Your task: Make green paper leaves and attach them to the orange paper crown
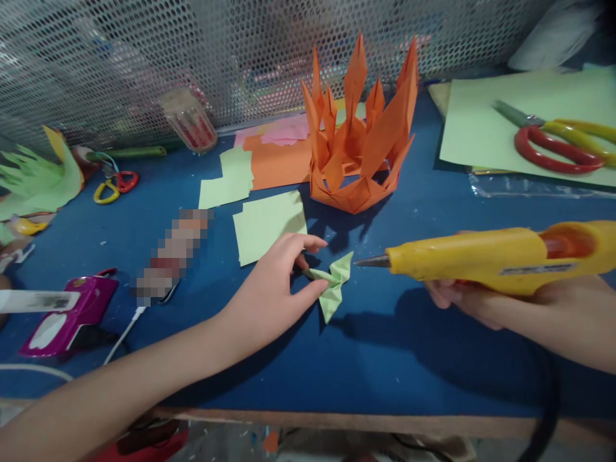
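A small folded piece of light green paper (333,290) with pointed tips is near the front middle of the blue table. My left hand (272,289) holds its left tip between the thumb and the curled fingers; the index finger stays raised. My right hand (476,301) grips a yellow hot glue gun (471,253) from below, largely hidden behind it. The gun's metal nozzle (373,262) points left, close to the folded paper but apart from it. Just behind, an orange folded-paper crown (356,199) with tall pointed petals stands upright.
Light green paper squares (267,224) lie behind my left hand, with orange paper (279,163) farther back. Scissors (558,151) rest on green sheets at right. Smaller scissors (115,186), a jar (190,122) and a purple object (72,314) are at left. A perforated metal panel (264,38) borders the back.
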The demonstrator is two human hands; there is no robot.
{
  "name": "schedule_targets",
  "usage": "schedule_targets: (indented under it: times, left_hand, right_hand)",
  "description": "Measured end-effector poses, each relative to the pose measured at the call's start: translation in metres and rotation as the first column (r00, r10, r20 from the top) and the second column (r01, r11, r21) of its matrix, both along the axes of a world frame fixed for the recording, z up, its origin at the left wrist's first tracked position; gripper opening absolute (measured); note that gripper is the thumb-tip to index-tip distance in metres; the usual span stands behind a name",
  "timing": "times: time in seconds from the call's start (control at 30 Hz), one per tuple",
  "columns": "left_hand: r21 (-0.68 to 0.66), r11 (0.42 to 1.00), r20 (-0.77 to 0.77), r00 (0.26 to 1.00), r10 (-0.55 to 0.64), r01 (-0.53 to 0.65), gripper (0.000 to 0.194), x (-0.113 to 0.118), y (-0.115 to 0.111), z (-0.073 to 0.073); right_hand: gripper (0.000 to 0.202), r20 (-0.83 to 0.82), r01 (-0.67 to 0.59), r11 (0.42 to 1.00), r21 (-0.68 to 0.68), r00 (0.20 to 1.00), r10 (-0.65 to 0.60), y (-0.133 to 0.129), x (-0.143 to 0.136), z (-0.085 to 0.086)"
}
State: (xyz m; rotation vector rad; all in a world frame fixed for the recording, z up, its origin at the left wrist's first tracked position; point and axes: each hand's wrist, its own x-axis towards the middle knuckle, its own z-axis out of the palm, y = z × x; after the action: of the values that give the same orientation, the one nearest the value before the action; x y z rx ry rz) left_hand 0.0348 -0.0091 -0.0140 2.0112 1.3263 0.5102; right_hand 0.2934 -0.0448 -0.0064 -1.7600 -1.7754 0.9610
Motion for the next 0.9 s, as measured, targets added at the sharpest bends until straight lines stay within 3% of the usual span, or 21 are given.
schedule_targets:
  times: [0.13, 0.27, 0.43, 0.63, 0.8, 0.9]
  left_hand:
    - [-0.02, 0.998, -0.016, 0.998, -0.059, 0.058, 0.008, -0.001, 0.002, 0.004]
    - [0.121, 0.985, -0.108, 0.988, -0.11, 0.123, 0.015, -0.002, 0.002, 0.0]
    - [0.285, 0.938, -0.154, 0.975, -0.158, 0.196, 0.021, -0.002, -0.003, -0.005]
    - [0.228, 0.96, -0.025, 0.987, -0.16, 0.161, 0.011, -0.001, -0.003, -0.005]
    - [0.194, 0.963, -0.004, 0.981, -0.192, 0.189, 0.018, -0.002, 0.0, -0.006]
    - [0.179, 0.968, 0.011, 0.983, -0.181, 0.176, 0.022, -0.002, 0.0, -0.004]
  right_hand:
    - [0.018, -0.032, -0.024, 0.996, 0.085, 0.999, 0.027, -0.002, -0.003, -0.002]
    - [0.016, -0.044, 0.019, 0.998, 0.054, 0.999, -0.017, -0.001, 0.002, -0.009]
    - [0.029, -0.076, -0.035, 0.999, 0.038, 0.996, 0.038, 0.002, 0.003, -0.009]
    - [0.033, -0.082, -0.07, 0.997, 0.018, 0.994, 0.071, 0.007, 0.007, -0.011]
    - [0.023, -0.044, -0.208, 0.976, 0.064, 0.976, 0.211, 0.013, 0.021, -0.02]
    - [0.026, -0.06, -0.201, 0.979, 0.035, 0.977, 0.203, 0.013, 0.022, -0.02]
